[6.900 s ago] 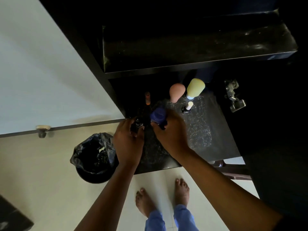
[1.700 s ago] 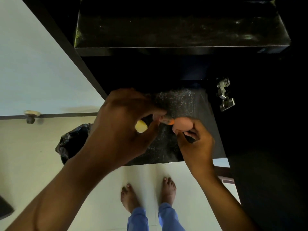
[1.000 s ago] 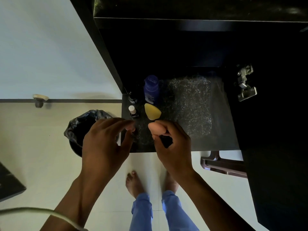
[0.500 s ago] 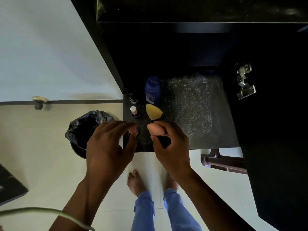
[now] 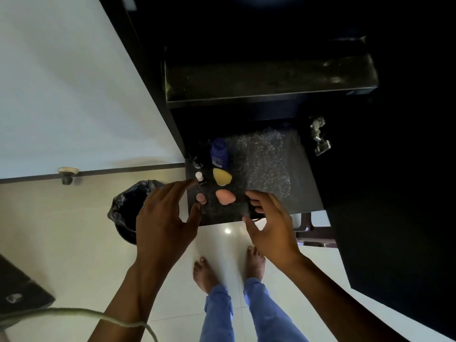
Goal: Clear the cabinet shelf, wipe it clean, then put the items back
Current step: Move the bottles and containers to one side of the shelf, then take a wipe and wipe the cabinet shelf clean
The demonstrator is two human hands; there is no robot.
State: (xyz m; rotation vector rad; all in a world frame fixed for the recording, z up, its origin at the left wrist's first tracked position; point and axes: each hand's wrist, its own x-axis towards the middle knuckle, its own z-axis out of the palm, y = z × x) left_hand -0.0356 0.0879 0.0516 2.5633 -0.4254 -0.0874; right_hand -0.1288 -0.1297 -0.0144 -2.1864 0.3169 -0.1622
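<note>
A dark speckled cabinet shelf (image 5: 266, 169) carries a blue bottle (image 5: 218, 154), a yellow sponge (image 5: 222, 177), a pink sponge (image 5: 225, 196), a small white-capped bottle (image 5: 200, 177) and a small dark bottle (image 5: 197, 163), all near its left front. My left hand (image 5: 165, 218) hovers at the shelf's front left corner with its fingers spread, holding nothing. My right hand (image 5: 269, 223) is just right of the pink sponge, apart from it. Its fingers curl round a small dark thing (image 5: 251, 210) that is hard to make out.
A bin lined with a black bag (image 5: 130, 206) stands on the pale floor left of the shelf. The white cabinet door (image 5: 74, 95) hangs open on the left. An upper dark shelf (image 5: 269, 80) juts out above. A door hinge (image 5: 319, 137) sits on the right wall.
My right hand has set the pink sponge down on the shelf below the yellow one and drawn back to the right. My left hand has spread its fingers. The view has tilted up.
</note>
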